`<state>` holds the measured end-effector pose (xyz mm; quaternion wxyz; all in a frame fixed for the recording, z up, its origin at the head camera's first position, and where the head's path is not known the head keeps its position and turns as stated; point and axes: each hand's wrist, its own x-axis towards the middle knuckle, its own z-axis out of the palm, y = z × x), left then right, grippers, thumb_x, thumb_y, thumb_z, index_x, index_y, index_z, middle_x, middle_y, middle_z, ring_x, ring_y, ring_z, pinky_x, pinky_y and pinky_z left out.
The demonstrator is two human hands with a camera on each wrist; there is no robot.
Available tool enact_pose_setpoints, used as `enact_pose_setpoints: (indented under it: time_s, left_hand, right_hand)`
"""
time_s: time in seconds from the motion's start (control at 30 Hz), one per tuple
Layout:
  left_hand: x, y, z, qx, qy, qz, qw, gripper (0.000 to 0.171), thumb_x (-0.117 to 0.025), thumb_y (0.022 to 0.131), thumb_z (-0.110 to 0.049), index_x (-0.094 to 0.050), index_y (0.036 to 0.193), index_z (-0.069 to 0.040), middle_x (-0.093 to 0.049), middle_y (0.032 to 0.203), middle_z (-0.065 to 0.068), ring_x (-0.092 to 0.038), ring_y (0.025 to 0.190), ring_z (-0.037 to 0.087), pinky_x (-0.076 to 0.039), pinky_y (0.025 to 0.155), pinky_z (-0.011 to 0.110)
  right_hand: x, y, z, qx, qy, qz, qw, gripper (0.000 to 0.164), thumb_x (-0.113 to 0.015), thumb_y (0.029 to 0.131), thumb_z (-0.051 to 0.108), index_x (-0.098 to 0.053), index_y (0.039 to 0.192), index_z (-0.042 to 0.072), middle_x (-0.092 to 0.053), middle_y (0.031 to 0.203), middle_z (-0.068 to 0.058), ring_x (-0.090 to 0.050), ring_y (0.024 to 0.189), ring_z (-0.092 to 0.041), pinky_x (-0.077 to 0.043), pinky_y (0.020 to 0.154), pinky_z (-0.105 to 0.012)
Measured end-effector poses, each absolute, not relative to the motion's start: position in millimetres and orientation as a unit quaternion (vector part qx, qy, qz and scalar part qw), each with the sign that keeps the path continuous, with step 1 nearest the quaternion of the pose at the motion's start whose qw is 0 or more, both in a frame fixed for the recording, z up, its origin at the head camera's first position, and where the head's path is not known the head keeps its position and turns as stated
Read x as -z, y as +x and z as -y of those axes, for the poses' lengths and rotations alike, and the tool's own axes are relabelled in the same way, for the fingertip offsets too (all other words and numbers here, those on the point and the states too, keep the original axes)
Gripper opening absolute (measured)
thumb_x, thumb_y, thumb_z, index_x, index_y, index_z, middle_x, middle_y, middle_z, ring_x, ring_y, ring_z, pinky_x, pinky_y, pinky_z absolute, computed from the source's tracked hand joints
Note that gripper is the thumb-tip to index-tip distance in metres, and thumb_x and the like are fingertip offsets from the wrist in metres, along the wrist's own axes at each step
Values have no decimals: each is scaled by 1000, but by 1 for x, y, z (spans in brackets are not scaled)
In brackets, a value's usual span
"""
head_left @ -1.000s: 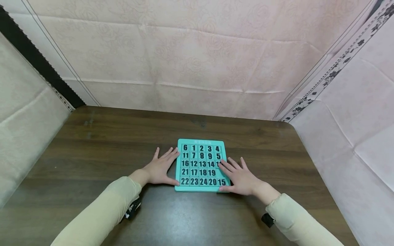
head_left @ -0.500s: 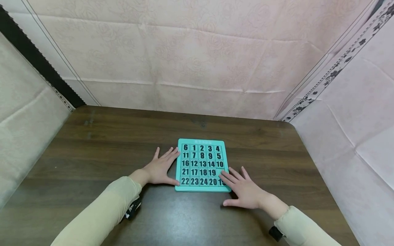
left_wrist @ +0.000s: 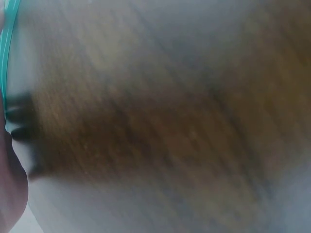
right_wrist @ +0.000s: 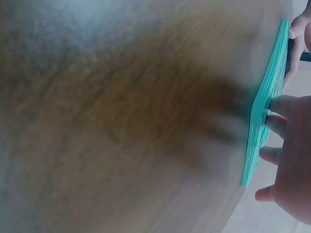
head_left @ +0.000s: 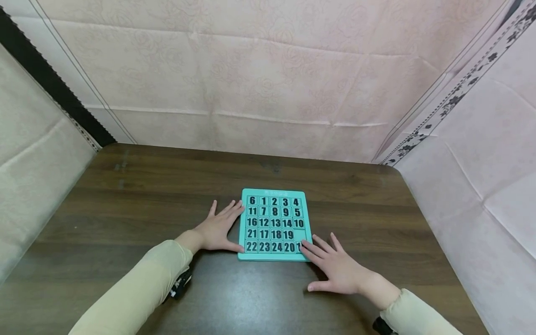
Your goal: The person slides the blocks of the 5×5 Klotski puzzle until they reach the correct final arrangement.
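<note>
A teal number slide puzzle (head_left: 275,223) lies flat on the wooden table, its tiles showing black numbers. The vacant cell is in the fourth row at the right end. My left hand (head_left: 219,230) rests at the puzzle's left edge, fingers spread and thumb at the lower left corner. At the lower right, my right hand (head_left: 339,267) has straight, spread fingers, with its index fingertip over the 15 tile and its thumb out over the table. The right wrist view shows these fingers close to the puzzle's teal edge (right_wrist: 262,107). Only part of the left hand (left_wrist: 12,189) shows in the left wrist view.
The brown wooden table (head_left: 159,186) reaches back to a pale patterned cloth wall (head_left: 259,83). More cloth hangs at the left (head_left: 37,163) and right (head_left: 473,153) sides. A black strap (head_left: 181,284) sits on the left wrist.
My right hand has slid down and slightly right, off the puzzle's middle right side to its lower right corner, uncovering the 10 tile. The left hand and puzzle have stayed in place.
</note>
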<state>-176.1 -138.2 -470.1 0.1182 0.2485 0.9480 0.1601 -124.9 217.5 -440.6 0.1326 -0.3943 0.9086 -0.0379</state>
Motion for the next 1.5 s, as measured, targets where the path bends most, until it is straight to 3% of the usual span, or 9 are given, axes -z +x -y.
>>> enact_pose_setpoints:
  time_s: [0.63, 1.1, 1.5]
  left_hand:
    - [469, -177, 138, -163, 246, -947, 125, 114, -55, 67, -80, -16, 151, -13, -9, 159, 4, -7, 147, 25, 6, 110, 63]
    - [470, -177, 138, -160, 246, -947, 128, 114, -55, 67, -80, -15, 151, -14, -8, 159, 4, -7, 147, 25, 7, 110, 63]
    - [472, -177, 139, -154, 244, -949, 126, 115, -53, 67, -82, -14, 152, -15, -7, 159, 3, -6, 147, 23, 7, 111, 62]
  right_hand:
    - [443, -150, -211, 41, -387, -914, 118, 85, -51, 84, 63, -28, 148, 13, -26, 155, -5, -18, 144, -35, -6, 108, -67]
    - [444, -133, -195, 43, -452, -886, 93, 84, -51, 82, 66, -32, 147, 16, -29, 154, -5, -20, 143, -34, -9, 108, -66]
    - [447, -133, -206, 57, -438, -893, 92, 81, -53, 82, 65, -34, 146, 20, -32, 153, 0, -21, 143, -33, -7, 108, -66]
